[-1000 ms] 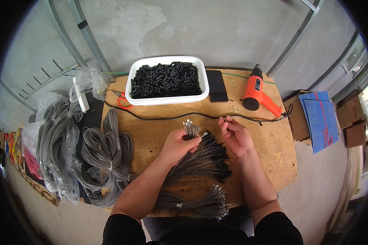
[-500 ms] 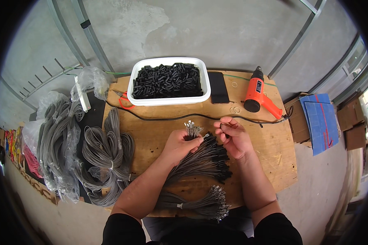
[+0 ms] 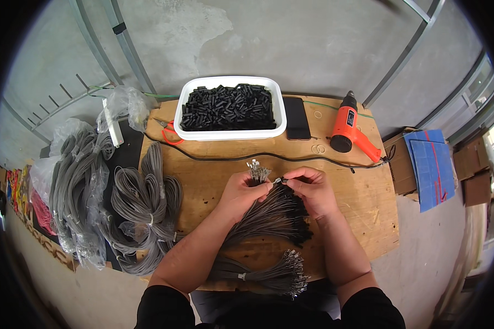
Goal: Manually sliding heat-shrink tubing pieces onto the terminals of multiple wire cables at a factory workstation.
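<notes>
My left hand point(image 3: 240, 193) is closed around a bundle of grey wires, whose silvery metal terminals point(image 3: 259, 171) stick up above the thumb. One terminal points right from between thumb and forefinger. At its tip, my right hand point(image 3: 315, 192) pinches a short black sleeve point(image 3: 284, 180); whether the sleeve is over the metal cannot be made out. Below both hands fans a bundle of grey wires point(image 3: 258, 219) with black-sleeved ends point(image 3: 301, 222). Nearer me lies a tied wire bundle point(image 3: 230, 270) with bare metal ends. A white tub point(image 3: 283, 118) at the back holds many black sleeves point(image 3: 228, 108).
An orange heat gun point(image 3: 344, 129) and a dark phone point(image 3: 297, 118) lie at the back right. A black cord point(image 3: 230, 159) crosses the wooden table point(image 3: 362, 203). Orange-handled scissors point(image 3: 172, 133) sit left of the tub, and coiled grey wires point(image 3: 140, 192) cover the left side.
My right hand has moved left and slightly down, bringing the black sleeve to the terminal jutting from my left hand. My left hand stays nearly still around the wires.
</notes>
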Tool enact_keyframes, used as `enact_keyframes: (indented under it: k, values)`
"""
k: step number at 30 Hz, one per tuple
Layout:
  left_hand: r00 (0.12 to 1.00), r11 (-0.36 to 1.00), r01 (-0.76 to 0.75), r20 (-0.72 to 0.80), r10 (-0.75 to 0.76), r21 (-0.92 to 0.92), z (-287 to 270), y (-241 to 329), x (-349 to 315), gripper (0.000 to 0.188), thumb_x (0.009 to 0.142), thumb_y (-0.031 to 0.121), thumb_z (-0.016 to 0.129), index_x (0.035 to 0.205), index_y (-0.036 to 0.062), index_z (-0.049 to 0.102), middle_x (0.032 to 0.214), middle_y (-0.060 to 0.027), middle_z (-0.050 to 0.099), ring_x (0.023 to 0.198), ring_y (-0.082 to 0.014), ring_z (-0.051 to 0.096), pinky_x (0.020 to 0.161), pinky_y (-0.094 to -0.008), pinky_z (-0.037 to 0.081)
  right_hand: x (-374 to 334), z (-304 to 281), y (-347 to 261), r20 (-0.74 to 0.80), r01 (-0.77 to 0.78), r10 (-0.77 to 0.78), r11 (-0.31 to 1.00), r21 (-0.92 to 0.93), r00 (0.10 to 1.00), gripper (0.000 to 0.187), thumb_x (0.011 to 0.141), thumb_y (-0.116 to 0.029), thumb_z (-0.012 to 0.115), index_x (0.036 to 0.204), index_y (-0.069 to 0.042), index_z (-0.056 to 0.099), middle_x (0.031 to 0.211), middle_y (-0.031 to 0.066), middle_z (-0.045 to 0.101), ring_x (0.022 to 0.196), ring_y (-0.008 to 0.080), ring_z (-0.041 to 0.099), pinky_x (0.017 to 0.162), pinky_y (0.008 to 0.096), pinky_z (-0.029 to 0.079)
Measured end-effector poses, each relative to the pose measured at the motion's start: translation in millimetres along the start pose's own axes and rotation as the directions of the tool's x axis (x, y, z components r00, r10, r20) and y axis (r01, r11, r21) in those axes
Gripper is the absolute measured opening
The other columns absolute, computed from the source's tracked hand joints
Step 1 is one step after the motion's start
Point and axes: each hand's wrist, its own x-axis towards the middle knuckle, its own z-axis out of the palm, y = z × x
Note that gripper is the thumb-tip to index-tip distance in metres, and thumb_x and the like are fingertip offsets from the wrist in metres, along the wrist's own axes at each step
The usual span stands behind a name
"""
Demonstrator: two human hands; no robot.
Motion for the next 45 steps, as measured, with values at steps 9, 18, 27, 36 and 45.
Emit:
enact_keyframes:
  k: [9, 18, 27, 36, 45]
  values:
    - [1.000, 1.000, -0.007, -0.011, 0.008, 0.015, -0.2, -0.1, 0.0, 0.005, 0.087, 0.001, 0.068, 0.090, -0.0010, 0.064, 0.074, -0.0036, 0.062, 0.065, -0.0113, 0.057, 0.060, -0.0255, 0.044, -0.5, 3.0, 3.6, -0.046, 0.066, -0.070, 0.995, -0.078, 0.996, 0.015, 0.089, 0.002, 0.069, 0.104, -0.001, 0.071, 0.086, 0.0008, 0.070, 0.063, 0.0008, 0.050, 0.056, 0.0162, 0.039]
    - [0.999, 1.000, 0.007, 0.031, -0.008, 0.019, -0.6, -0.8, -0.4, 0.006, 0.088, 0.004, 0.068, 0.089, -0.0023, 0.067, 0.072, -0.0007, 0.061, 0.062, -0.0073, 0.054, 0.058, -0.0236, 0.042, 0.1, 4.8, 5.5, -0.037, 0.168, -0.176, 0.974, -0.154, 0.984, 0.016, 0.090, 0.001, 0.069, 0.106, 0.000, 0.073, 0.092, 0.0023, 0.073, 0.062, 0.0006, 0.050, 0.055, 0.0162, 0.039]
    - [0.998, 0.996, -0.032, 0.053, 0.027, 0.082, -2.0, -2.4, -0.5, 0.008, 0.088, 0.007, 0.069, 0.087, -0.0012, 0.068, 0.071, 0.0007, 0.061, 0.063, -0.0056, 0.054, 0.058, -0.0224, 0.042, -1.0, 4.4, 4.8, -0.026, 0.155, -0.165, 0.962, -0.225, 0.986, 0.014, 0.090, -0.001, 0.070, 0.103, 0.001, 0.073, 0.088, 0.0024, 0.072, 0.071, 0.0028, 0.057, 0.062, 0.0176, 0.046]
    - [0.997, 0.999, -0.020, 0.078, 0.016, 0.049, -2.8, -5.1, -0.2, 0.010, 0.089, 0.007, 0.070, 0.091, -0.0028, 0.068, 0.074, -0.0019, 0.064, 0.065, -0.0068, 0.056, 0.060, -0.0230, 0.045, -0.7, 6.1, 4.2, -0.046, 0.155, -0.170, 0.959, -0.237, 0.984, 0.013, 0.088, 0.001, 0.072, 0.101, 0.001, 0.073, 0.088, 0.0034, 0.071, 0.074, 0.0046, 0.060, 0.067, 0.0189, 0.049]
    - [0.992, 0.998, 0.003, 0.127, -0.012, 0.068, -4.3, 0.3, -3.1, 0.011, 0.088, 0.007, 0.071, 0.090, -0.0040, 0.068, 0.075, -0.0038, 0.065, 0.067, -0.0082, 0.059, 0.062, -0.0230, 0.048, 1.6, -8.7, -4.4, 0.113, -0.085, 0.062, 0.972, 0.219, 0.992, 0.017, 0.096, -0.013, 0.065, 0.100, 0.004, 0.067, 0.083, 0.0108, 0.071, 0.052, 0.0058, 0.043, 0.048, 0.0186, 0.033]
